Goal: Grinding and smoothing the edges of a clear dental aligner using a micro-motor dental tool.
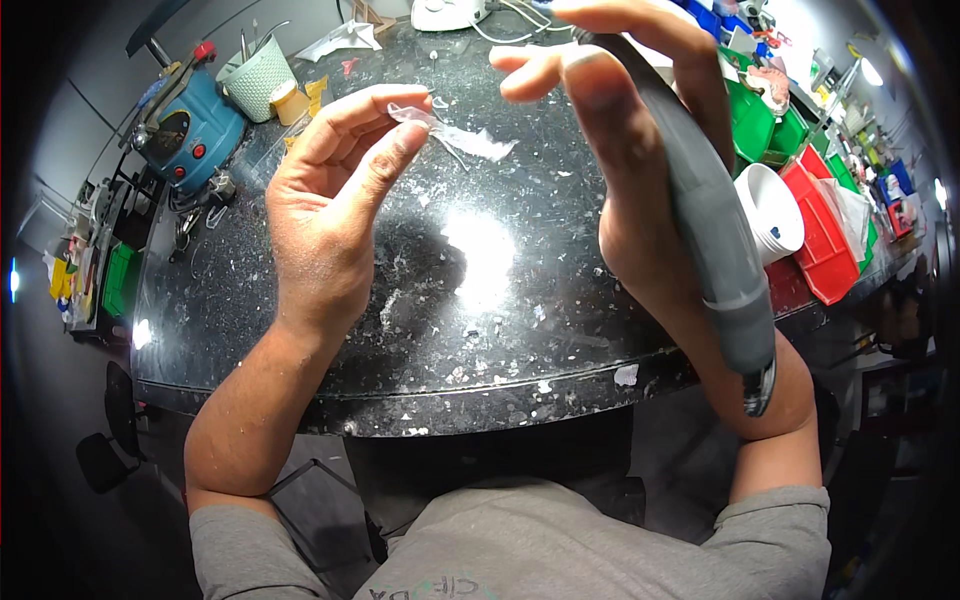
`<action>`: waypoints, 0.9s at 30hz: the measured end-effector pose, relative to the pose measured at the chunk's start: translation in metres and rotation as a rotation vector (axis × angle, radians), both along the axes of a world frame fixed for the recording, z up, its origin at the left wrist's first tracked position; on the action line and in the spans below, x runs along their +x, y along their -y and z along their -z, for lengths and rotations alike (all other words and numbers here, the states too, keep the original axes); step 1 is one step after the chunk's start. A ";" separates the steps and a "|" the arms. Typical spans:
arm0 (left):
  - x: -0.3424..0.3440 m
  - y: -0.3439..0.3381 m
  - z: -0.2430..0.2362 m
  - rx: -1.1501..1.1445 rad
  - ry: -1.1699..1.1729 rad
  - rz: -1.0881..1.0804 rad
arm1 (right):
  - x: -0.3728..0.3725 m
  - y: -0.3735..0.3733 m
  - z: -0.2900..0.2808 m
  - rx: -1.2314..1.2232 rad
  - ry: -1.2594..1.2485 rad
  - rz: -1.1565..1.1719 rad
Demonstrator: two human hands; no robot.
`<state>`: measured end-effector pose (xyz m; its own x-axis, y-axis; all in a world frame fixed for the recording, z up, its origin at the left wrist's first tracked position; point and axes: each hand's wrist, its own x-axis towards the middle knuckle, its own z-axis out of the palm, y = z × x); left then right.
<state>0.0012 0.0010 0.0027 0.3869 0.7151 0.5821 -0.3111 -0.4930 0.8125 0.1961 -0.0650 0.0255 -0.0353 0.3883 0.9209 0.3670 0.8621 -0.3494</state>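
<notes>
My left hand [335,185] is raised above the dark, speckled workbench. Its thumb and fingertips pinch a thin, clear plastic piece [470,142], whose ragged end sticks out to the right. Across from it, my right hand [640,150] holds a long, curved grey handheld tool [705,200] in the crook between thumb and fingers. The tool's rear end, with a small metal loop, hangs down over my right forearm. Its front tip is hidden behind my fingers, so I cannot tell what is fitted there. The two hands are apart.
A blue machine [190,130] and a pale woven basket [258,75] stand at the back left. On the right are a white cup [770,212], a red bin [822,235] and a green bin [750,115]. A white device [447,14] with a cable sits at the far edge.
</notes>
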 end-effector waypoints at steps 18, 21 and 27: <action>0.003 0.007 0.003 -0.206 0.131 0.158 | -0.018 0.003 0.014 -0.521 -0.243 -0.133; 0.004 0.009 0.000 -0.210 0.124 0.226 | -0.009 0.008 0.003 -0.209 0.057 0.198; 0.004 0.012 0.005 -0.205 0.174 0.280 | -0.016 0.003 0.009 0.079 0.030 -0.029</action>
<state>0.0054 -0.0111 -0.0020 0.4921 0.7042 0.5118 -0.5524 -0.2019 0.8088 0.1803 -0.0680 0.0165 -0.0729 0.3128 0.9470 0.3511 0.8968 -0.2691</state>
